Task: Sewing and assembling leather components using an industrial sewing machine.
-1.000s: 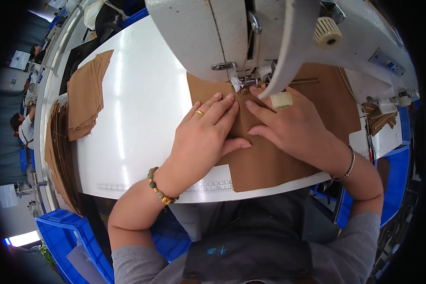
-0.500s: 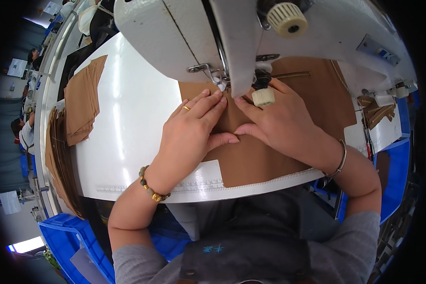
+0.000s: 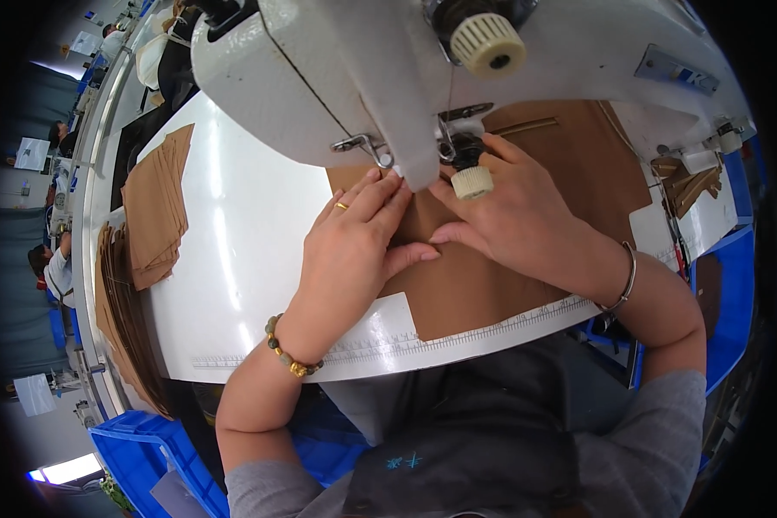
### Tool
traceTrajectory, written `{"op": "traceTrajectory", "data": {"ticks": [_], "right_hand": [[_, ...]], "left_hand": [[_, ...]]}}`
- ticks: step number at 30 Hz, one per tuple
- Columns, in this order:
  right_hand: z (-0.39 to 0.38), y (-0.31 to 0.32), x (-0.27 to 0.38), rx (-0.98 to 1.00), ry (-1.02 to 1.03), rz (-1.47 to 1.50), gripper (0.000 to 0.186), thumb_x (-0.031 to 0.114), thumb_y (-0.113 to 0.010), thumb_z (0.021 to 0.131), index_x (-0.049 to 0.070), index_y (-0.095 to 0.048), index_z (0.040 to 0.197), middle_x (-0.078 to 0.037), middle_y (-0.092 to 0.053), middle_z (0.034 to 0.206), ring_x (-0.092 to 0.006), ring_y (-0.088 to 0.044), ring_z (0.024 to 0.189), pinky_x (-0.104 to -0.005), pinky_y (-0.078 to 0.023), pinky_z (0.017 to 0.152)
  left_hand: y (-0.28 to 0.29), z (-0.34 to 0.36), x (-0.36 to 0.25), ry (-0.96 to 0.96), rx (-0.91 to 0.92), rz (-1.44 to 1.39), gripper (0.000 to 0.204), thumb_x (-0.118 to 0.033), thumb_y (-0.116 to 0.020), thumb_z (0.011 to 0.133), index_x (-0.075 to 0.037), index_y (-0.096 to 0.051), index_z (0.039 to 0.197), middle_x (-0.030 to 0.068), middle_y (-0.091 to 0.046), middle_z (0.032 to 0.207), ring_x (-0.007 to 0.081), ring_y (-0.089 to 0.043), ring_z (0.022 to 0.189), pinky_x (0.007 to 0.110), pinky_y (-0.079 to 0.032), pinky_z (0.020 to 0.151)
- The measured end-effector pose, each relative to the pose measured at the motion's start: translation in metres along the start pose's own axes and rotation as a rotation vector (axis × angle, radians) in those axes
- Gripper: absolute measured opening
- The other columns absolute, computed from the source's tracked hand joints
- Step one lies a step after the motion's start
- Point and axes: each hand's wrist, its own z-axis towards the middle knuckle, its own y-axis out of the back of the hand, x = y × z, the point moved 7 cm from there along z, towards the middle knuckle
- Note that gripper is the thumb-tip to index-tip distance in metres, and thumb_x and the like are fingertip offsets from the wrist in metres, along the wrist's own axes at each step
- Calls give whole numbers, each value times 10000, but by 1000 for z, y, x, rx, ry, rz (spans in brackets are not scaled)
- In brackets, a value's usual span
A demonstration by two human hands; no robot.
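Note:
A brown fabric panel [image 3: 475,298] lies on the white sewing table [image 3: 216,242] under the sewing machine [image 3: 259,95]. My left hand [image 3: 350,250] rests on the panel with fingers stretched out, their tips just below the needle area, which is mostly hidden by the machine's white guard. My right hand [image 3: 527,216] lies open on the panel beside it, its index and middle fingertips partly hidden behind the machine's knobs. The two thumb tips almost meet on the fabric.
Stacks of brown pieces [image 3: 151,207] lie at the table's left. At right are small brown pieces [image 3: 691,186], red-handled scissors [image 3: 678,242] and a blue bin [image 3: 725,319]. Another blue bin [image 3: 138,449] stands lower left. Other people [image 3: 56,268] sit at stations on the far left.
The machine head appears further left in the picture as the view has shifted. My right thumb has come nearer my left thumb; both hands stay on the fabric.

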Motion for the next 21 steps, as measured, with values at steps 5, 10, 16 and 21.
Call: {"op": "traceTrajectory", "data": {"ticks": [5, 10, 16, 21], "right_hand": [[-2, -1, 0, -5, 9, -8, 556, 435, -807, 812, 13, -749, 1169, -126, -709, 1288, -261, -643, 1223, -470, -442, 1133], [8, 16, -2, -38, 45, -50, 501, 426, -798, 838, 51, -762, 1168, -103, -737, 1218, -239, -678, 1127, -474, -415, 1162], [11, 56, -70, -304, -392, 265, 208, 325, -769, 899, 128, -829, 921, -48, -708, 707, -254, -660, 630, -393, -541, 740], [8, 55, -67, -464, -277, 282, 165, 243, -757, 914, 104, -829, 864, -71, -679, 659, -274, -638, 592, -385, -484, 602]], "left_hand": [[0, 0, -1, -11, -5, 16, 694, -481, -820, 763, 21, -731, 1233, 145, -698, 1314, 323, -632, 1311, 419, -514, 1072], [2, 2, 0, -29, -41, 32, 671, -431, -858, 740, 17, -725, 1221, 119, -691, 1310, 339, -706, 1053, 406, -590, 899], [3, 2, 0, -36, -54, 19, 686, -447, -845, 748, -5, -720, 1257, 104, -693, 1307, 333, -706, 1043, 403, -585, 907], [4, 1, -1, -55, -79, 54, 701, -467, -838, 745, -9, -722, 1263, 102, -693, 1319, 329, -707, 1055, 402, -580, 926]]}}
